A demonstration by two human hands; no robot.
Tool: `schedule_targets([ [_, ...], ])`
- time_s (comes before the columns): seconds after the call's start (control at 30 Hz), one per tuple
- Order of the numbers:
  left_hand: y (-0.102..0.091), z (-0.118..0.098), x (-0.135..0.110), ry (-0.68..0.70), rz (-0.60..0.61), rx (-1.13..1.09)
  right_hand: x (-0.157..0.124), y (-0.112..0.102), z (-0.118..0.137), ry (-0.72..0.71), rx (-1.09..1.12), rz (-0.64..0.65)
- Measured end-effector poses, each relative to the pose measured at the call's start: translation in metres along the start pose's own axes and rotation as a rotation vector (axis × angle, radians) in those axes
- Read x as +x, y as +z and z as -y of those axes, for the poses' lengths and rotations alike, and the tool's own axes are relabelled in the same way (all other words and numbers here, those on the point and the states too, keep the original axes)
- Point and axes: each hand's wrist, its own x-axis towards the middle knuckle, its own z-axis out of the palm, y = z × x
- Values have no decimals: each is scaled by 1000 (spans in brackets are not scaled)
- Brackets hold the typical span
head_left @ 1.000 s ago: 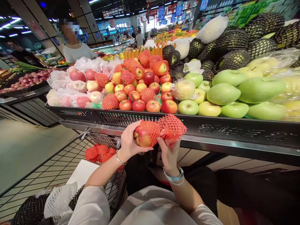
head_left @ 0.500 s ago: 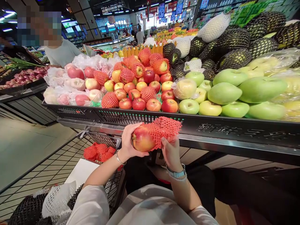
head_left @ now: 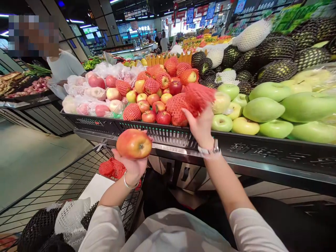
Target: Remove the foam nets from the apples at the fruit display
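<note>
My left hand (head_left: pixel 132 167) grips a bare red-yellow apple (head_left: pixel 134 143), held low in front of the fruit stand's black front rail (head_left: pixel 162 134). My right hand (head_left: pixel 200 124) is raised over the rail and pinches an empty red foam net sleeve (head_left: pixel 197 97), holding it above the red apples (head_left: pixel 154 110) in the bin. Some of those apples wear red nets, others are bare.
Green apples (head_left: pixel 262 110) and net-wrapped dark fruit (head_left: pixel 275 52) fill the stand's right side, bagged pink apples (head_left: pixel 97 94) its left. A wire shopping cart (head_left: pixel 60 189) at lower left holds red nets (head_left: pixel 112 168) and black and white netting. Another person (head_left: pixel 63 64) stands at the far left.
The net sleeve has come off the apple. My right hand lifted the empty net up over the apple bin, while my left hand moved left and lower with the bare apple.
</note>
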Motion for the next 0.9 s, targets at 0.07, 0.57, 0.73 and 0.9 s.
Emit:
schedule_targets([
  [0.07,0,4,3,-73,-68,-80,25,5,-11,-80,-152,142],
  [0.57,-5,37,15,-418,-46,-235,-10,-34,-27,-232,-22,-362],
  [0.73,-7,37,13,-339,-114,-173,-37,-54,-4,-245,65,92],
  [0.9,-13,41,11,-270,-106,-116,-55,-44,19,-277,95,572],
])
